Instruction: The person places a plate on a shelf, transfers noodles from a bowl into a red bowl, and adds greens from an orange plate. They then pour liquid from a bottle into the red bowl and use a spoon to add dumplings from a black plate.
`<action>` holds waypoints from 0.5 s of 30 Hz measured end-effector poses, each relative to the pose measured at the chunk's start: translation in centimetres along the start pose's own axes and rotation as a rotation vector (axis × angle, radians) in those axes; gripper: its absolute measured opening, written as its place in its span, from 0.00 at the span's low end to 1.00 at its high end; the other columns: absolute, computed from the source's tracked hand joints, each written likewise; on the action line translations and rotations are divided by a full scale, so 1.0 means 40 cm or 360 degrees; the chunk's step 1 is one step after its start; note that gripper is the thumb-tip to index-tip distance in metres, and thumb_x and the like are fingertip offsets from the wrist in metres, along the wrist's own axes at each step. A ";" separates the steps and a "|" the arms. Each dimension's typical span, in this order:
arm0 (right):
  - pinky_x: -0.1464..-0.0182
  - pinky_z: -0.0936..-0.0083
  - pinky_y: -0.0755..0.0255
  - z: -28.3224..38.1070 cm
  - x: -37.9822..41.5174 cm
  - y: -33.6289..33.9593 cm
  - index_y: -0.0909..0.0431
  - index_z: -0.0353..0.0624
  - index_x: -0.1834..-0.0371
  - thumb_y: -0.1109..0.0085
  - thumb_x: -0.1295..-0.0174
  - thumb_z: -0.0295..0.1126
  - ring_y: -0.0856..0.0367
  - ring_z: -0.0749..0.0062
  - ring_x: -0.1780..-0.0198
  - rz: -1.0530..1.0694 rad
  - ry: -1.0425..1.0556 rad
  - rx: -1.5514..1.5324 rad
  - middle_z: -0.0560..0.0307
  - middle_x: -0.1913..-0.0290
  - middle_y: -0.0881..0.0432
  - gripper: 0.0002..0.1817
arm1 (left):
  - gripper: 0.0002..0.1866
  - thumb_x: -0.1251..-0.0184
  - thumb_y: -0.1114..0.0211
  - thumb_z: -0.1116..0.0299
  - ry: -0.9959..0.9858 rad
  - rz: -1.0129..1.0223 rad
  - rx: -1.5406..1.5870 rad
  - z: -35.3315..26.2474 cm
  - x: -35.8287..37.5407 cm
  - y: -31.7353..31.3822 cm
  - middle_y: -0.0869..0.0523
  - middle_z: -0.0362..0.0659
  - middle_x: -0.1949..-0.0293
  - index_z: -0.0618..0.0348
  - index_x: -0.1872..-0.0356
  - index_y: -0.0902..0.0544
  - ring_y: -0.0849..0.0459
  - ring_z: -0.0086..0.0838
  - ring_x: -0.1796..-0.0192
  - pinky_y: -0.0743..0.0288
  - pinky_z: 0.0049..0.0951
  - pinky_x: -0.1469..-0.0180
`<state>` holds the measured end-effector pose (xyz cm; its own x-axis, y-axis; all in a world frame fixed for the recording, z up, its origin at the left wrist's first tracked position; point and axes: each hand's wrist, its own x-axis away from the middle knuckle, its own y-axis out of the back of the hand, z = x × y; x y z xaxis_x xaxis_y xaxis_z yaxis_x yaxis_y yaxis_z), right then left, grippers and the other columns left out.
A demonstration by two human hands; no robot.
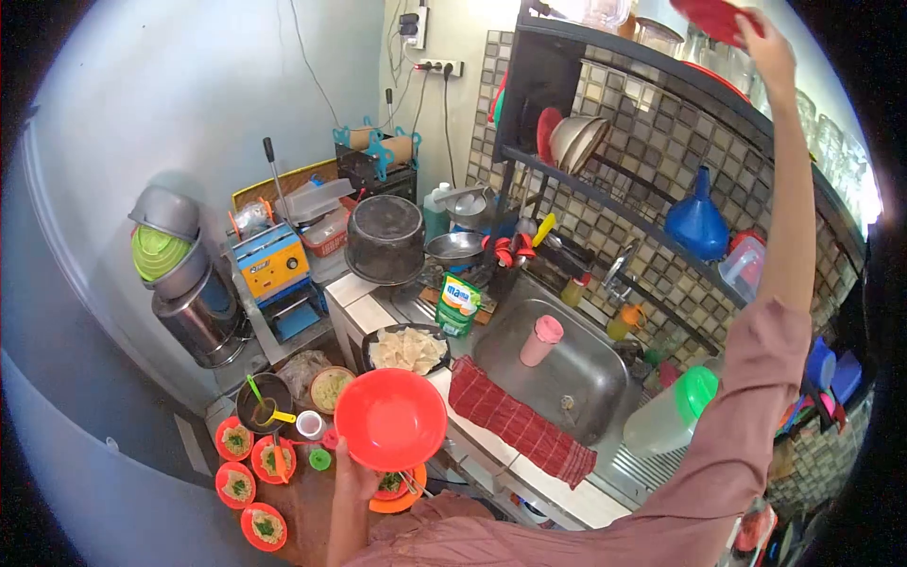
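My left hand (353, 477) holds an empty red bowl (391, 419) by its rim, above the brown table (307, 520). Up at the top right, my right hand (767, 47) is raised to the upper shelf (652, 57), its fingers closed on a red plate or lid (710, 19). Small red bowls with food, one of them (265, 526) nearest the table's front, stand to the left of my left hand. Partly hidden under the held bowl is an orange plate (397, 501) with a bowl and cutlery on it.
Beside the sink (586, 378) lie a red checked cloth (515, 416) and a black tray of flat pieces (408, 350). A pink tumbler (541, 341) stands in the sink. Behind are a large dark pot (385, 238), a green pouch (457, 304) and a cup sealer (272, 267).
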<state>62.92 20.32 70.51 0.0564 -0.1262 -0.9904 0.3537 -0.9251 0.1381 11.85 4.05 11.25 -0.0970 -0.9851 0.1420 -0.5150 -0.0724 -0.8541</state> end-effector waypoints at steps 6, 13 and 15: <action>0.54 0.69 0.31 0.047 0.036 -0.145 0.27 0.49 0.56 0.49 0.43 0.40 0.22 0.56 0.58 0.0140 0.0375 0.0866 0.49 0.61 0.21 0.14 | 0.34 0.45 0.45 0.40 -0.0112 0.0040 -0.0080 0.018 0.027 0.024 0.24 0.40 0.50 0.51 0.43 0.34 0.20 0.27 0.57 0.21 0.25 0.67; 0.70 0.73 0.27 0.048 0.033 -0.196 0.26 0.50 0.50 0.50 0.44 0.27 0.23 0.73 0.75 0.0852 -0.0229 0.0111 0.54 0.71 0.21 0.17 | 0.33 0.45 0.44 0.41 -0.0063 -0.0006 -0.0022 0.047 0.023 0.048 0.24 0.41 0.49 0.51 0.43 0.34 0.21 0.29 0.54 0.21 0.29 0.61; 0.72 0.76 0.27 0.041 0.022 -0.188 0.28 0.53 0.47 0.50 0.44 0.24 0.25 0.75 0.76 0.0933 -0.0261 0.0042 0.54 0.68 0.22 0.20 | 0.37 0.45 0.46 0.39 -0.0019 0.0009 0.0044 0.061 0.008 0.072 0.30 0.44 0.42 0.50 0.38 0.39 0.23 0.34 0.49 0.19 0.33 0.60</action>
<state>58.80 26.58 68.57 0.0893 -0.6691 -0.7378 0.2836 -0.6930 0.6628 12.41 3.15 7.63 -0.0893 -0.9873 0.1315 -0.4908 -0.0712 -0.8684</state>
